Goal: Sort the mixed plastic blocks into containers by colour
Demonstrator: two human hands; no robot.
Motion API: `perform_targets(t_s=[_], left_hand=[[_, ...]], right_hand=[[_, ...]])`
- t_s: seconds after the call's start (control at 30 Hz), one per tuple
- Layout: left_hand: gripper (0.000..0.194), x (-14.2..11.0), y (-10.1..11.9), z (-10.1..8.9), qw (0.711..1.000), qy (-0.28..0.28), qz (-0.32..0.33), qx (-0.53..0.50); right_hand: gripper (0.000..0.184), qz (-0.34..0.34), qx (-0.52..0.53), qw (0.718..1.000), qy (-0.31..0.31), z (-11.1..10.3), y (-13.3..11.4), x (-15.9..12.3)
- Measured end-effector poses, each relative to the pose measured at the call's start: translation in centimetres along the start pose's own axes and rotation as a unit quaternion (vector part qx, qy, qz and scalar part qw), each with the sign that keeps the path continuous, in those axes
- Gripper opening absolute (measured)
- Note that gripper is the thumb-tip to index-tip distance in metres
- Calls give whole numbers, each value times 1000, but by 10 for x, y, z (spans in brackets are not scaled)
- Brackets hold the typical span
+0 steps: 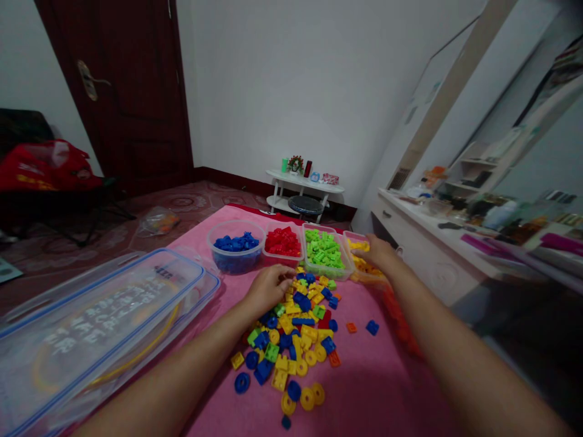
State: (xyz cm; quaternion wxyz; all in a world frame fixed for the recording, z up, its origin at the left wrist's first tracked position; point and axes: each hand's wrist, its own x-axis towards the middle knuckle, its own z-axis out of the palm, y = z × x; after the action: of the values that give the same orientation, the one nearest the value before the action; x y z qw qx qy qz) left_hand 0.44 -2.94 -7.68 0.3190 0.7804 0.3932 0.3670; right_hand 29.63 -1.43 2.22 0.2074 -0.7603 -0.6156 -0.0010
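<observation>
My left hand (pixel 268 290) rests at the far left side of a loose pile of toy building bricks (pixel 303 321), its fingers curled in among them; whatever they hold is hidden. My right hand (pixel 377 254) reaches over the box of yellow bricks (pixel 359 245) at the right end of the row, and its fingertips are blurred and partly hidden. Beside that box stand a box of light green bricks (pixel 324 249), a box of red bricks (pixel 283 241) and a round tub of blue bricks (pixel 237 244). Yellow, blue, green, red and orange pieces mix in the pile.
A pink cloth (pixel 364 388) covers the table. Clear plastic lids with blue rims (pixel 113 315) lie at the left. Something orange (pixel 401 321) hangs along the right edge. Beyond are a dresser (pixel 419 243), a small white shelf (pixel 305 181) and a dark stool (pixel 305 205).
</observation>
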Motion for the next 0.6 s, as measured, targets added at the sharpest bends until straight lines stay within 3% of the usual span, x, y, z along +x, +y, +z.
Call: perform_targets(t_s=[0.07,0.13,0.27,0.43,0.6], left_hand=[[34,-3,3,0,995,-32,64,67],[40,-6,8,1,984,-81,116,108],[40,-8,13,1,967,-151,143,146],[25,-4,11,-2,976,-132,112,136],[18,-1,11,-3,978,-107,107,147]], right_hand=[[50,-1,-67,998,4,6,-14,-9],[38,-26,-71,997,-21,18,-31,-25],[29,-100,-43,989,-102,47,-54,-63],[48,-125,-12,987,-101,60,-55,-96],[44,-177,8,977,-116,60,-63,-107]])
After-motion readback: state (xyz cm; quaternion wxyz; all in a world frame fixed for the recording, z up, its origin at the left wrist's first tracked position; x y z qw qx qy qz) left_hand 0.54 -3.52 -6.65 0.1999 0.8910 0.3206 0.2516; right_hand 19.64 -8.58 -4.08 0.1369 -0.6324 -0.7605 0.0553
